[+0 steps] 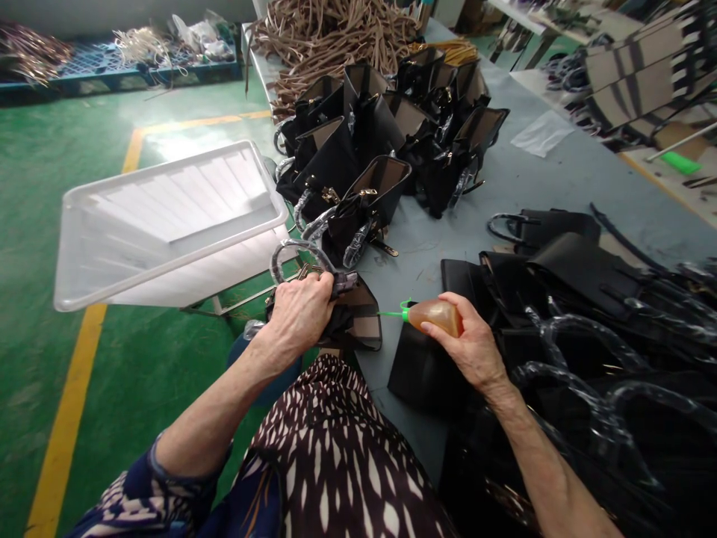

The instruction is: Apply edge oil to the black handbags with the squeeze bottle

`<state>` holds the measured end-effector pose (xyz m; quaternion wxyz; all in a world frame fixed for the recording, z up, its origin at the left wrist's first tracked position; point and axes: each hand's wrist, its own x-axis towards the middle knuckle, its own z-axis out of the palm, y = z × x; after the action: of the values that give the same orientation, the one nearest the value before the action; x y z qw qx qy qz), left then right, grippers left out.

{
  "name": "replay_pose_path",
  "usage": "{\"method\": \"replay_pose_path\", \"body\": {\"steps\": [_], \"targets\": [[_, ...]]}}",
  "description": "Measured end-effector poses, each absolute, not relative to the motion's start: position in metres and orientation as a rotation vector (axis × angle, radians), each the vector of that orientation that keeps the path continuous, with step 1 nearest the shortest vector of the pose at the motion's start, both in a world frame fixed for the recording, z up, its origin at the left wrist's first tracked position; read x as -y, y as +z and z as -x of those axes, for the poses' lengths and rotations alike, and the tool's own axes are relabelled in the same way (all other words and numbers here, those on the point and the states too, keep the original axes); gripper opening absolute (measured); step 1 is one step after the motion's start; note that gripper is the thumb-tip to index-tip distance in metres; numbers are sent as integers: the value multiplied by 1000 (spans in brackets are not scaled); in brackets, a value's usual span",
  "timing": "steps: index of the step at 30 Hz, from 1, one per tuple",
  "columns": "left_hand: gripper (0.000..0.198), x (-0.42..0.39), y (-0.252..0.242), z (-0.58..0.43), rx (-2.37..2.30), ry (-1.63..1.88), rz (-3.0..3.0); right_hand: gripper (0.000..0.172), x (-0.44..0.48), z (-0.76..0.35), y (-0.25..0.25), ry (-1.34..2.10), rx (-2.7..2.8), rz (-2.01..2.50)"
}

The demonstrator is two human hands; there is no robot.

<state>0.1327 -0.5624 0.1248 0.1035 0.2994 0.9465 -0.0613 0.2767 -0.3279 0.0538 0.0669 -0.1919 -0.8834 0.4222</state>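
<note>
My left hand is closed on a small black handbag near the table edge, its tan-and-dark lined side facing my right. A plastic-wrapped handle of the bag loops up beyond my knuckles. With my right hand I grip a squeeze bottle of amber liquid, lying on its side in my fingers. The bottle's thin green nozzle points left, its tip close to the bag's edge; whether they touch I cannot tell.
Several black handbags stand beyond my hands, before a heap of brown straps. More black bags with wrapped handles pile up at the right. Left of the grey table, a white plastic bin sits on a metal stand.
</note>
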Motion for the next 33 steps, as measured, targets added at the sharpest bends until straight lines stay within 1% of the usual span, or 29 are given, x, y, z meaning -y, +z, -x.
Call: {"method": "replay_pose_path", "body": {"steps": [11, 17, 26, 33], "targets": [[17, 560, 127, -136, -2792, -170, -893, 43, 324, -270, 56, 1263, 2717, 412], [19, 559, 129, -138, -2782, -189, -896, 40, 321, -272, 59, 1292, 2768, 322], [19, 557, 133, -140, -2740, -208, -866, 37, 322, -273, 68, 1294, 2847, 275], [17, 556, 133, -144, -2743, -197, -873, 39, 324, -270, 70, 1262, 2788, 294]]}}
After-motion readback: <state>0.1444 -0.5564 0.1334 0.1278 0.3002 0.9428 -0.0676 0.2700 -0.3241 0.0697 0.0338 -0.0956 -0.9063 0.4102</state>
